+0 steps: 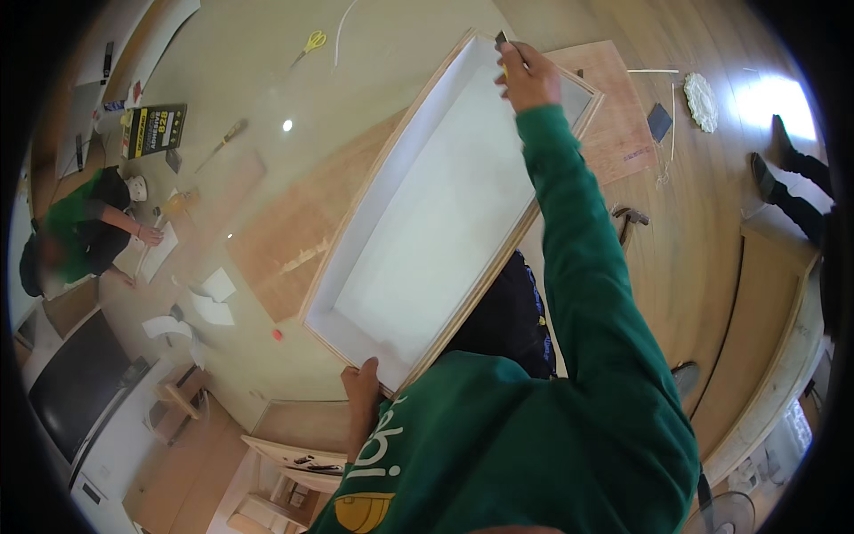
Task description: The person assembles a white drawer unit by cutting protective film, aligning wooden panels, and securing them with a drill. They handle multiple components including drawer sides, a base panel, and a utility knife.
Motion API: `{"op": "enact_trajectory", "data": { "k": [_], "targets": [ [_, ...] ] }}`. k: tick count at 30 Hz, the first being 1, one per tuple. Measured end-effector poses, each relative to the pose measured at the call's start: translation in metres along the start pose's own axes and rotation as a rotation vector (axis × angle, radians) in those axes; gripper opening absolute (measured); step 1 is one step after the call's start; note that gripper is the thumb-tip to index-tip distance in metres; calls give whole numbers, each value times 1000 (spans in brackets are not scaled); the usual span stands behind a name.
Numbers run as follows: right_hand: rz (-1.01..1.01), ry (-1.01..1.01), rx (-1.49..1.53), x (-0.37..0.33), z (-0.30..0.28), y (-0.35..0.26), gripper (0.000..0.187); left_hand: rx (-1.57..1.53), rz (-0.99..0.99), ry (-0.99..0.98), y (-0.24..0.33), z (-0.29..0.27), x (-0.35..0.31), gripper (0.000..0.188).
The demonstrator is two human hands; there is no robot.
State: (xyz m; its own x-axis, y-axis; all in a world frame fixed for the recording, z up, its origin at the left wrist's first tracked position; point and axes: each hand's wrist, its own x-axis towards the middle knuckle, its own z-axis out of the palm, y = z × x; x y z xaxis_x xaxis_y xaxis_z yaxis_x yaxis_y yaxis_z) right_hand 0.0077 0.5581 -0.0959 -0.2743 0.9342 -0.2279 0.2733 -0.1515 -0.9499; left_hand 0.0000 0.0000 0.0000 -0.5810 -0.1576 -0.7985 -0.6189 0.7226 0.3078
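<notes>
A long wooden drawer-like box (427, 214) with a white-lined inside lies tilted across my lap, running from lower left to upper right. My left hand (361, 388) grips its near end, thumb over the rim. At the far end my right hand (532, 80) is closed around a small dark tool with a bit of yellow (501, 39). The tool's flat dark tip meets the far rim near the corner; my fingers hide most of its body, so its exact kind is unclear.
Plywood sheets (298, 236) lie under and beyond the box. On the floor are yellow scissors (311, 43), a hammer (630, 216) and an adhesive tin (158, 130). At left another person (84, 222) works over white strips; a person's legs (792, 178) show at right beside wooden furniture (756, 329).
</notes>
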Motion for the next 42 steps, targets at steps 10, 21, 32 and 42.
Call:
{"op": "enact_trajectory", "data": {
  "k": [10,21,32,42],
  "targets": [
    [-310,353,-602,67,85,42,26,-446,260,34,13,20,-8,55],
    [-386,228,-973,82,107,48,27,-612,237,-15,40,12,-13,80],
    [-460,260,-1189,118,121,50,29,-423,201,-1,13,7,-2,82],
    [-502,172,-1085,101,114,51,26,-399,216,-24,14,9,-1,82]
  ]
}}
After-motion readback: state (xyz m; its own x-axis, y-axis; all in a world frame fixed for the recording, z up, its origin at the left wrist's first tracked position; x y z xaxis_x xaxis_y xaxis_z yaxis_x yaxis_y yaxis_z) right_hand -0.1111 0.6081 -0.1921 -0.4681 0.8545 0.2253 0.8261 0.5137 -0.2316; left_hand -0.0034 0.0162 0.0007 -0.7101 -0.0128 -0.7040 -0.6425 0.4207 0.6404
